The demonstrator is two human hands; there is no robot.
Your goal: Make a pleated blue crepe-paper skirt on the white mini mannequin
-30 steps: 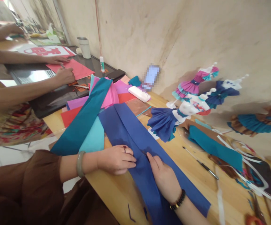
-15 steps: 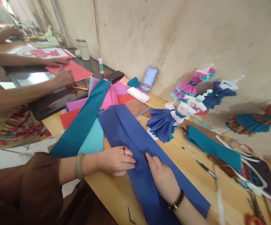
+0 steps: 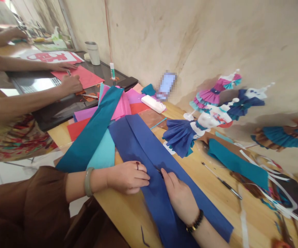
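A long dark-blue sheet (image 3: 149, 148), paper or thin cloth, runs across the wooden table with a lengthwise fold or overlap down it. My left hand (image 3: 128, 177) rests on its left edge, fingers lying over the sheet and the thumb partly hidden. Between the fingertips of my right hand (image 3: 180, 193) is a slim dark pointed tool (image 3: 159, 171), mostly covered, its tip at the fold line. I cannot make out its kind. Left of the blue sheet lie a teal strip (image 3: 92, 134) and a light-blue sheet (image 3: 104, 148).
Small white dress forms wear pleated dresses, one with a blue skirt (image 3: 181, 136), by the wall. A pen (image 3: 229, 187), teal piece (image 3: 238, 163), white ribbons and scissors (image 3: 284, 230) lie right. At left, another person's hands (image 3: 71, 81) work on red paper (image 3: 88, 76).
My right hand has shifted very slightly toward the lower right with the dark tool. The left hand stays on the sheet's edge. The view sways a little.
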